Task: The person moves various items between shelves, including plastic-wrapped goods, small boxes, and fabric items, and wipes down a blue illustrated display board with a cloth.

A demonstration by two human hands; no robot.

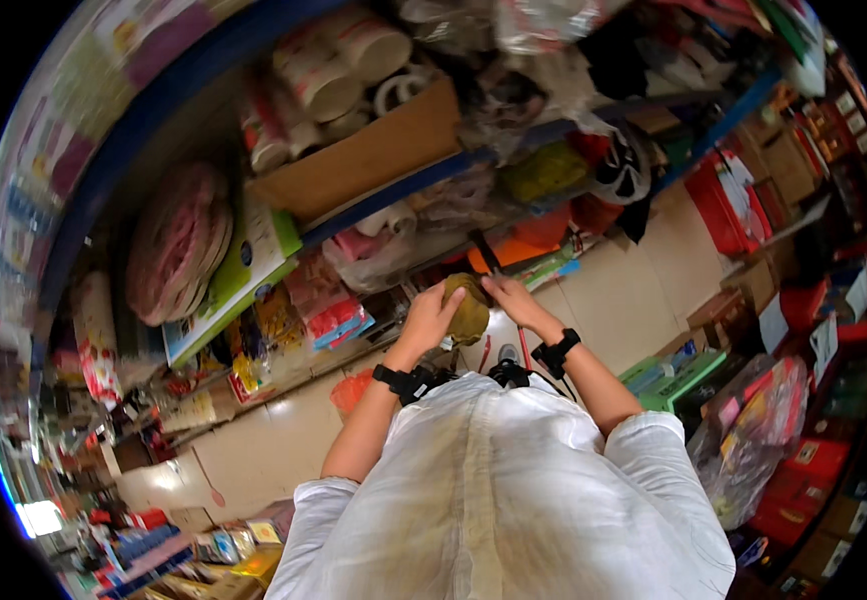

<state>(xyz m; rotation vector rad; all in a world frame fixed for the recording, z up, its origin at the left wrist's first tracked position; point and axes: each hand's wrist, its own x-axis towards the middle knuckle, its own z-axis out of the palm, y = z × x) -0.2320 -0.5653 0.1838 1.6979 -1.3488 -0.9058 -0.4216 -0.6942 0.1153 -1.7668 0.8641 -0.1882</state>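
In front of my body, my left hand (434, 318) is closed on a crumpled olive-yellow cloth (468, 318), which bulges out toward my other hand. Close beside it, my right hand (519, 303) has its fingers closed at the lower end of a dark narrow strip (484, 252) that points up toward the shelf. What exactly the strip is does not show, and its lower end is hidden by the fingers. Both wrists wear black bands. Beyond my hands, an orange item (538, 235) rests low on the shelving.
Ahead runs a blue-edged shelf unit with a cardboard box (363, 150), paper cups (368, 48) and pink round packs (178, 245). A red bin (728, 205) stands at the right. Stacked boxes (668, 380) and a plastic-wrapped bundle (758, 430) border the tiled floor (643, 275).
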